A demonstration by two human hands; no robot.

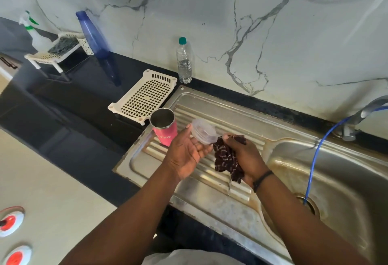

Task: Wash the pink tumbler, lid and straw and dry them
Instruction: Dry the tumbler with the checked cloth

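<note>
While cloth (227, 159) nears, lid (203, 131) rests on left fingers (194, 138).

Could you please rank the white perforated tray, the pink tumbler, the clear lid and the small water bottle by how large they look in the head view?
1. White perforated tray.
2. Small water bottle and pink tumbler: similar, not ranked.
3. Clear lid.

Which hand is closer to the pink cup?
The left hand. It holds the clear lid right beside the pink cup. The right hand is farther off toward the basin, gripping a dark cloth.
</note>
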